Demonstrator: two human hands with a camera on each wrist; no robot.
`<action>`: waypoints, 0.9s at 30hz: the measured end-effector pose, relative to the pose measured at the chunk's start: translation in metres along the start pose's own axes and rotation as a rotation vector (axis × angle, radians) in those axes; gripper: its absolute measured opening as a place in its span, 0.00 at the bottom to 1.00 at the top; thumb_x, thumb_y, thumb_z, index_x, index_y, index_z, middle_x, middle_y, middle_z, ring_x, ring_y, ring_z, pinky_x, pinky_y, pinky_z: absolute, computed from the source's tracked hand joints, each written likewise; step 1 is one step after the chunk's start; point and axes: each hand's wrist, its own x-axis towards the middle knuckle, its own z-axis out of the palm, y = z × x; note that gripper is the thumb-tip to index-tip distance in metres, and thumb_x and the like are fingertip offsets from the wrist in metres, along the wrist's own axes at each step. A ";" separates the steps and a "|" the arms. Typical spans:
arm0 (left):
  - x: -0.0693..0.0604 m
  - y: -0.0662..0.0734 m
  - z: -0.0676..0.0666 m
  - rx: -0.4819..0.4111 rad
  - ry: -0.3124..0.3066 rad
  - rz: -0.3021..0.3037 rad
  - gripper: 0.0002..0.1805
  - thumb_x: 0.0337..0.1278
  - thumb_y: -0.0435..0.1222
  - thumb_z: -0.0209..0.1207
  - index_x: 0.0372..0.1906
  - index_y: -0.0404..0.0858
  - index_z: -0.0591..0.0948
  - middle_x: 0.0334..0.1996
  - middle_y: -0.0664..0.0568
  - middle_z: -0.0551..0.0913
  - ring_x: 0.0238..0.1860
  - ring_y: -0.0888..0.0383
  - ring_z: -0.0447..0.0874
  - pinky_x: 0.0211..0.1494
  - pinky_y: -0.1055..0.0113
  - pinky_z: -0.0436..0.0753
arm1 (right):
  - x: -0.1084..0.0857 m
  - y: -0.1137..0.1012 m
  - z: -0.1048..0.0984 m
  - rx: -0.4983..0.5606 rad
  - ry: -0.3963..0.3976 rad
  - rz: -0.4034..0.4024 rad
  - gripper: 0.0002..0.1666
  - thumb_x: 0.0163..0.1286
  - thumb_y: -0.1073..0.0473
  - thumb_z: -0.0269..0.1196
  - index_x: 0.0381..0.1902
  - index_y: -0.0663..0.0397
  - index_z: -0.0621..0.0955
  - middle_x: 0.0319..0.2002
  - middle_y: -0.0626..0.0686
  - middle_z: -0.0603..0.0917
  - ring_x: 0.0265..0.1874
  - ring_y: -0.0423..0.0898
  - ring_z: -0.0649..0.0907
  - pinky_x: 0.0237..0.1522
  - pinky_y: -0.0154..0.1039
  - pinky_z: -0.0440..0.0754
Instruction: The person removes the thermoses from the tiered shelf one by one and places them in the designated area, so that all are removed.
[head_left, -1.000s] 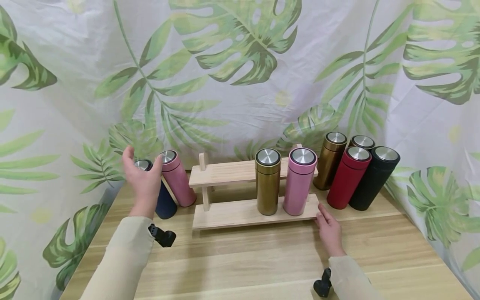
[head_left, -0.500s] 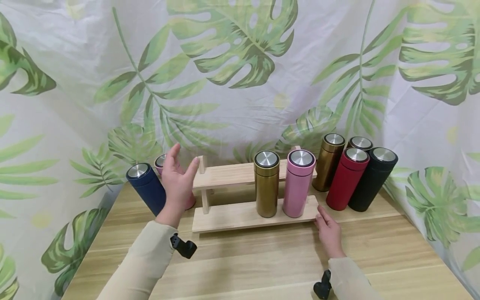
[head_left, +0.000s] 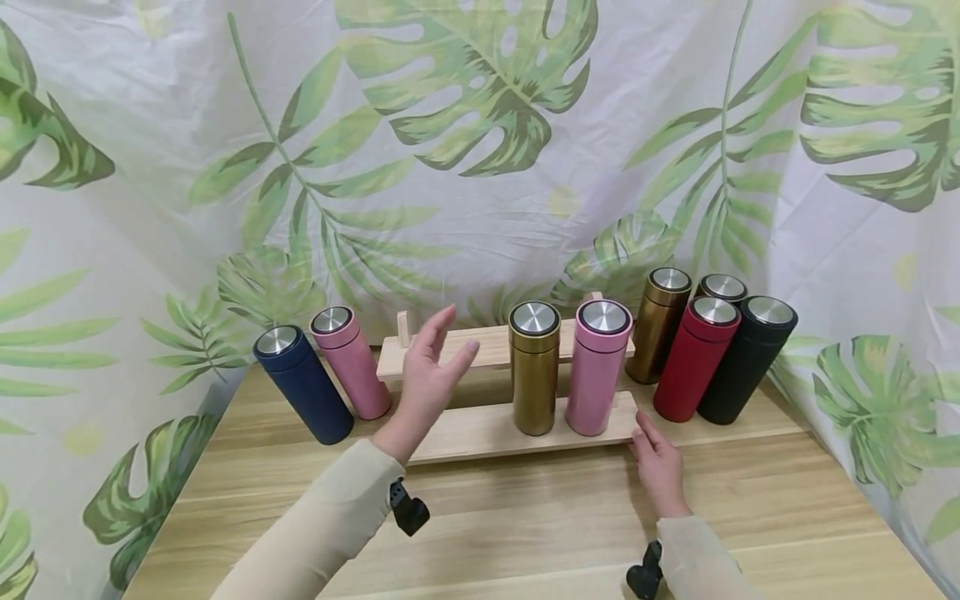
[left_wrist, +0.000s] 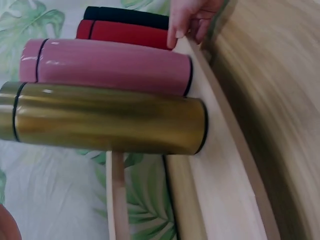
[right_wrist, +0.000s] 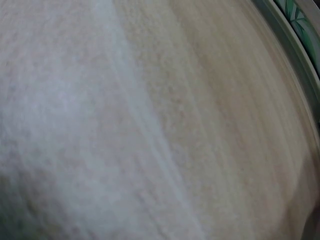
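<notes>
My left hand (head_left: 432, 375) is raised in front of the two-tier wooden shelf (head_left: 465, 429), left of the gold thermos bottle (head_left: 535, 375). Its fingers and thumb are spread apart and hold nothing. The gold bottle and a pink thermos bottle (head_left: 597, 375) stand upright side by side on the lower tier. My right hand (head_left: 660, 467) holds the lower tier's right front corner between thumb and fingers. In the left wrist view, the right hand (left_wrist: 192, 15) appears at the board's far end, beyond the gold bottle (left_wrist: 110, 118) and pink bottle (left_wrist: 115, 67).
Left of the shelf stand a navy bottle (head_left: 306, 387) and another pink bottle (head_left: 352, 367). To its right are a bronze bottle (head_left: 658, 333), a red bottle (head_left: 696, 362), a black bottle (head_left: 746, 362) and a mostly hidden one. A leaf-print curtain (head_left: 480, 225) hangs behind the wooden table (head_left: 525, 517).
My left hand has moved right, from beside the navy and left pink bottles to in front of the shelf, uncovering both. My right hand has stayed at the shelf corner.
</notes>
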 end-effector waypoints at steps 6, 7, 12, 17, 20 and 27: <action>-0.004 -0.002 0.022 -0.010 -0.088 -0.018 0.32 0.51 0.27 0.63 0.64 0.31 0.67 0.64 0.41 0.67 0.67 0.50 0.62 0.70 0.68 0.60 | 0.000 0.000 0.001 0.007 0.003 -0.001 0.26 0.74 0.56 0.47 0.66 0.62 0.64 0.67 0.56 0.64 0.39 0.19 0.74 0.42 0.15 0.74; -0.004 -0.001 0.025 -0.011 -0.098 -0.022 0.33 0.50 0.28 0.63 0.64 0.31 0.67 0.64 0.41 0.67 0.67 0.51 0.62 0.70 0.68 0.61 | 0.000 0.000 0.001 0.009 0.003 -0.001 0.27 0.74 0.56 0.47 0.66 0.62 0.64 0.67 0.56 0.64 0.39 0.19 0.74 0.43 0.15 0.74; -0.001 -0.001 0.042 -0.011 -0.154 -0.054 0.35 0.51 0.30 0.64 0.65 0.33 0.65 0.65 0.42 0.67 0.67 0.52 0.62 0.70 0.65 0.60 | 0.001 0.002 0.001 0.021 0.006 -0.003 0.26 0.74 0.56 0.48 0.66 0.61 0.64 0.67 0.55 0.64 0.41 0.21 0.74 0.44 0.16 0.74; -0.002 -0.002 0.054 -0.021 -0.160 -0.082 0.38 0.51 0.32 0.64 0.68 0.34 0.60 0.66 0.41 0.65 0.68 0.52 0.60 0.71 0.61 0.59 | 0.001 0.003 0.001 0.018 0.001 -0.001 0.27 0.74 0.56 0.48 0.66 0.61 0.64 0.67 0.55 0.64 0.41 0.20 0.74 0.44 0.17 0.75; -0.003 -0.004 0.059 -0.029 -0.144 -0.080 0.39 0.51 0.32 0.64 0.68 0.35 0.60 0.66 0.42 0.65 0.68 0.53 0.61 0.71 0.60 0.59 | 0.002 0.003 0.001 0.003 -0.002 0.003 0.26 0.74 0.56 0.47 0.66 0.60 0.64 0.67 0.54 0.64 0.40 0.20 0.74 0.43 0.16 0.74; 0.002 -0.005 0.066 -0.023 -0.127 -0.094 0.39 0.51 0.34 0.64 0.68 0.36 0.60 0.64 0.42 0.67 0.66 0.54 0.63 0.69 0.61 0.62 | 0.001 0.003 0.002 -0.003 0.006 -0.013 0.26 0.74 0.56 0.47 0.66 0.61 0.65 0.67 0.55 0.65 0.42 0.23 0.75 0.44 0.17 0.75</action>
